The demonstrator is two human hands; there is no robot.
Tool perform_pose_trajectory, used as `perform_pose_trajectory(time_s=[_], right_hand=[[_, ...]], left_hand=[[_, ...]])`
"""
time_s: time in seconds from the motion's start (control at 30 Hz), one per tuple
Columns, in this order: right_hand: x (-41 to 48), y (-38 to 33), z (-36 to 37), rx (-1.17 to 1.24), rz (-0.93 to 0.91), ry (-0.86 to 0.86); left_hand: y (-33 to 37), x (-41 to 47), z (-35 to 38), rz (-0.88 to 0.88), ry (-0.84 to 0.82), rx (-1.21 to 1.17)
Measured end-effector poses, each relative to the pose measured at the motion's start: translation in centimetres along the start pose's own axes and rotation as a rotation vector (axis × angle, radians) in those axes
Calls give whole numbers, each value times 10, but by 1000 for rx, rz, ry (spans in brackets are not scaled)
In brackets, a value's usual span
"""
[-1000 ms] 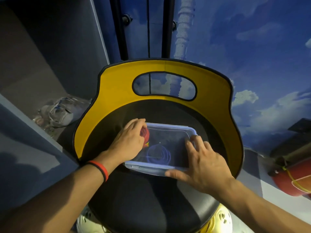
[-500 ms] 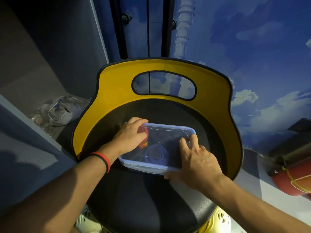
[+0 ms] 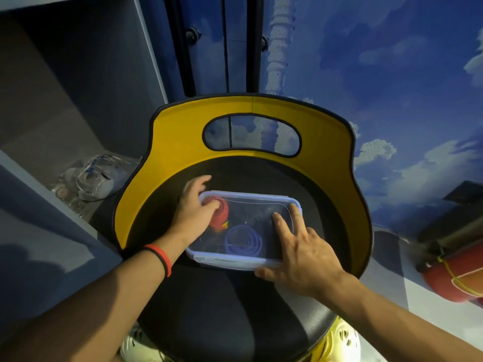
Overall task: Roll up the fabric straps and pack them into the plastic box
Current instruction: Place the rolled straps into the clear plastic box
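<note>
Biggest change from half a second back: the left hand (image 3: 193, 215) has un-bunched. Its fingers now stretch out past the far left corner of the plastic box (image 3: 230, 261), where before they were curled over it. The right hand (image 3: 305, 257) has fanned its fingers (image 3: 281, 226) further in across the lid (image 3: 256, 205). Box itself has barely budged.

So where things sit: the box is on the black chair seat (image 3: 222, 309), just in front of the yellow backrest (image 3: 183, 131), with the lid lying on top. Through the clear plastic you can see a red strap roll (image 3: 222, 212) at the left end and a blue strap coil (image 3: 243, 241) towards the near side. Both are inside, and not touching as far as I can tell. Little flash of yellow by the red one, no idea what.

Left hand is open-ish, thumb lying on the lid over the red roll, fingers loose beyond the corner. It's gripping nothing that I can see, though it's a bit blurred. Right hand is flat and spread, fingertips pressing the lid's right half, thumb tucked against the near rim.

Reads to me like one hand on each end so the box can't skate on that slick seat while the lid gets pushed down evenly. Packing looks done; I'd guess clipping it shut is what's left. Red-and-black wristband (image 3: 159, 257) on the left wrist, fwiw.
</note>
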State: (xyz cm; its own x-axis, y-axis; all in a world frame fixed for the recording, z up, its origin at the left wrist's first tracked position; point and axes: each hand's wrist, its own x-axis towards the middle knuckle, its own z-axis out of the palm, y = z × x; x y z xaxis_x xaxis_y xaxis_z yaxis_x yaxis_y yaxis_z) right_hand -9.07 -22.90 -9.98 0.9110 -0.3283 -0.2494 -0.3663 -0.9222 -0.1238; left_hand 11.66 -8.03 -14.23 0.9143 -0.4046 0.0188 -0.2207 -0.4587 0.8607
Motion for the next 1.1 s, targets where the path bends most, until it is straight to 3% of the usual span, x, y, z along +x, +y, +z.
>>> perform_pose_trajectory(time_s=[0.13,0.2,0.3,0.4,0.6,0.77,1.1], right_hand=[[4,-2,-3,-8,19,0],[5,-3,-3,-29,24,-7],[6,-4,-3,-45,33,-39],[8,-4,-3,-26,34,-50],[20,5,-12,88,29,-77],[48,8,-16,110,171,-9],[110,14,-18,115,311,-228]], left_hand=[[-3,-24,-13,-25,204,272],[-8,-52,-14,10,129,326],[-17,-83,-17,50,-155,397],[-25,-84,-22,83,-254,462],[-27,-78,-21,122,-226,436],[-25,-80,-22,140,-207,443],[-22,-77,-23,113,-285,447]])
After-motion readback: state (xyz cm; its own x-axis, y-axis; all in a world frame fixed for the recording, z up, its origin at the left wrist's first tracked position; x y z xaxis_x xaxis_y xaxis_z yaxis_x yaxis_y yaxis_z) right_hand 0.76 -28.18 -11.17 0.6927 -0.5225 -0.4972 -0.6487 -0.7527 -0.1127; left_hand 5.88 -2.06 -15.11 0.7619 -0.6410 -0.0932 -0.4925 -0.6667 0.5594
